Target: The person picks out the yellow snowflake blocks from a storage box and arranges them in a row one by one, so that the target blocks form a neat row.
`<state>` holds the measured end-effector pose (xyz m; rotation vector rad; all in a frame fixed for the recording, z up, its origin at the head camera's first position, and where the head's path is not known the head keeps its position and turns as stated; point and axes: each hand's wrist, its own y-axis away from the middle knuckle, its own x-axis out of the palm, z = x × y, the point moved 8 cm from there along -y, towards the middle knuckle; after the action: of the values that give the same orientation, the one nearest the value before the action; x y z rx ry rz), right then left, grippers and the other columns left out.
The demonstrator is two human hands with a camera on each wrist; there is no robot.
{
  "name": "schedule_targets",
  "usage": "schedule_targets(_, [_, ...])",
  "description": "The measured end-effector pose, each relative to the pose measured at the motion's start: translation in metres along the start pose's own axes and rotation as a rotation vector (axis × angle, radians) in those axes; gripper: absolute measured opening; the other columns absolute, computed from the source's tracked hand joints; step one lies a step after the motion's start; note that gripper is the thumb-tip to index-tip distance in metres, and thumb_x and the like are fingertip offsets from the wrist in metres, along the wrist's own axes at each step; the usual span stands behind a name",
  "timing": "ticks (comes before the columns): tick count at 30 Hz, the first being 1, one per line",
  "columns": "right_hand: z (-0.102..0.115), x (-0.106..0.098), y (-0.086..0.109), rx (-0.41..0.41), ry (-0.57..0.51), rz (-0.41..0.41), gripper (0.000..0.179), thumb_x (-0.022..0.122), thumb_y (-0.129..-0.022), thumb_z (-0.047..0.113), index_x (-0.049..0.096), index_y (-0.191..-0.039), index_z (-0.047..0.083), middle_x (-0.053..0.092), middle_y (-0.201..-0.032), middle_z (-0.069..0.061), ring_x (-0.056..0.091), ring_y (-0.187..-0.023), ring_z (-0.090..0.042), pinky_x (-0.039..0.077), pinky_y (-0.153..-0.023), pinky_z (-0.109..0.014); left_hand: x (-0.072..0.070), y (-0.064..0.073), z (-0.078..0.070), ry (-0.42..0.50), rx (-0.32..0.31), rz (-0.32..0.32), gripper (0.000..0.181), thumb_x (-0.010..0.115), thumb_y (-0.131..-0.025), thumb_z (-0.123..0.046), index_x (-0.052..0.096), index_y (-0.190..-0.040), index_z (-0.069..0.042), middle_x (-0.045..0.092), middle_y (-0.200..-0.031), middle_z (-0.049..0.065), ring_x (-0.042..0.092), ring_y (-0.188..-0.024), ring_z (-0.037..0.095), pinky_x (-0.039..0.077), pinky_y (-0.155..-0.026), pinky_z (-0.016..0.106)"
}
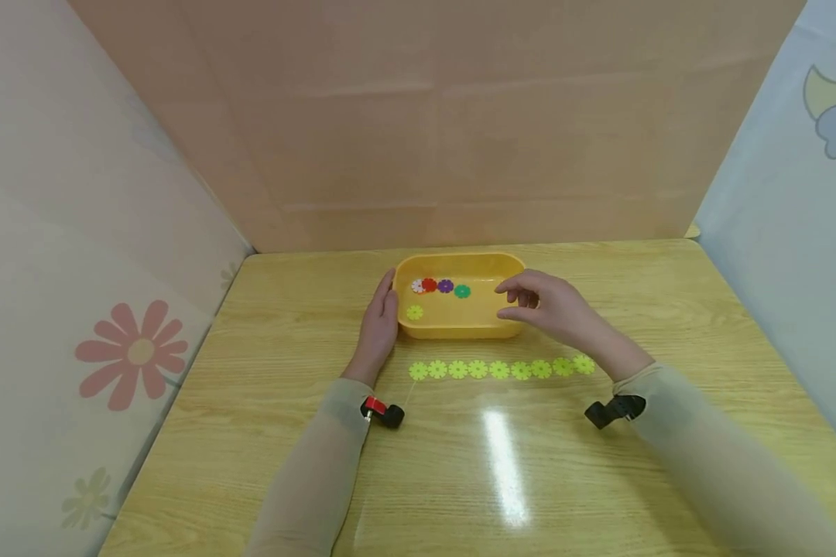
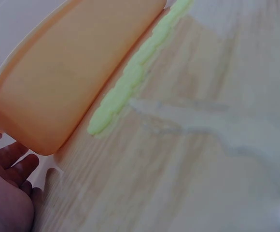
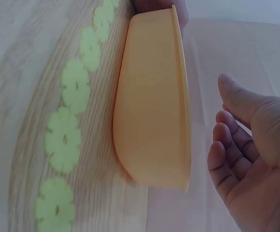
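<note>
A yellow plastic tub [image 1: 460, 333] stands on the table. My left hand [image 1: 378, 329] rests along the outside of its left end, fingers straight, and holds nothing. Over the tub's right end hovers my right hand [image 1: 546, 305], thumb and fingers spread apart with nothing between them. In the tub lie a white flower-shaped disc [image 1: 417, 286], a red one, a purple disc [image 1: 446, 286], a green disc [image 1: 463, 292] and a yellow-green disc [image 1: 414, 312]. In front of the tub runs a row of yellow-green flower discs [image 1: 499, 370], edge to edge; the right wrist view shows these discs [image 3: 63, 140] larger.
The wooden table [image 1: 446, 464] reaches back to a plain pinkish-brown panel [image 1: 446, 139]. Pale printed walls stand on both sides, the left wall [image 1: 139, 352] with flowers. Black wrist cameras [image 1: 392, 416] sit on both wrists, close to the disc row.
</note>
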<state>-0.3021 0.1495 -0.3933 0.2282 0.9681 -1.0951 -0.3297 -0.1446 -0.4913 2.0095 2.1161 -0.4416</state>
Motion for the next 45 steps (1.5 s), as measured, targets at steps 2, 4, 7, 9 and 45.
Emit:
schedule_targets(2, [0.003, 0.005, -0.006, 0.002, -0.005, 0.010, 0.034, 0.089, -0.096, 0.018, 0.078, -0.127, 0.009, 0.066, -0.097, 0.001, 0.057, -0.086, -0.020, 0.049, -0.075, -0.034, 0.000, 0.000, 0.000, -0.001, 0.003, 0.001, 0.064, 0.030, -0.119, -0.054, 0.028, -0.177, -0.029, 0.030, -0.180, -0.009, 0.024, -0.166, 0.019, 0.022, -0.135, 0.046])
schedule_targets(4, [0.005, 0.011, -0.012, 0.002, -0.012, 0.023, 0.035, 0.089, -0.097, 0.019, 0.078, -0.128, 0.009, 0.067, -0.098, 0.001, 0.057, -0.086, -0.021, 0.049, -0.075, -0.035, 0.000, 0.000, 0.000, -0.002, 0.004, -0.001, 0.064, 0.029, -0.119, -0.054, 0.029, -0.177, -0.029, 0.030, -0.180, -0.009, 0.024, -0.167, 0.019, 0.022, -0.135, 0.047])
schedule_targets(7, [0.010, 0.019, -0.022, -0.005, -0.023, 0.040, 0.035, 0.089, -0.097, 0.020, 0.078, -0.128, 0.009, 0.068, -0.099, 0.000, 0.057, -0.086, -0.021, 0.049, -0.075, -0.035, 0.000, 0.000, 0.001, 0.001, 0.002, -0.006, 0.063, 0.030, -0.119, -0.053, 0.029, -0.177, -0.029, 0.030, -0.180, -0.008, 0.024, -0.167, 0.020, 0.022, -0.135, 0.047])
schedule_targets(9, [0.012, 0.024, -0.029, -0.006, -0.039, 0.052, 0.035, 0.089, -0.097, 0.020, 0.078, -0.128, 0.008, 0.069, -0.100, 0.000, 0.058, -0.086, -0.021, 0.050, -0.075, -0.036, 0.000, 0.000, 0.001, 0.003, -0.001, -0.006, 0.062, 0.029, -0.119, -0.053, 0.029, -0.177, -0.030, 0.030, -0.180, -0.008, 0.024, -0.167, 0.020, 0.022, -0.135, 0.046])
schedule_targets(45, [0.018, 0.105, -0.101, 0.054, -0.057, 0.210, 0.037, 0.088, -0.098, 0.019, 0.078, -0.132, 0.006, 0.074, -0.107, -0.006, 0.065, -0.096, -0.024, 0.057, -0.090, -0.042, 0.000, 0.001, -0.006, -0.015, 0.036, -0.022, 0.057, 0.032, -0.121, -0.041, 0.032, -0.176, -0.027, 0.034, -0.178, -0.001, 0.029, -0.165, 0.023, 0.026, -0.134, 0.048])
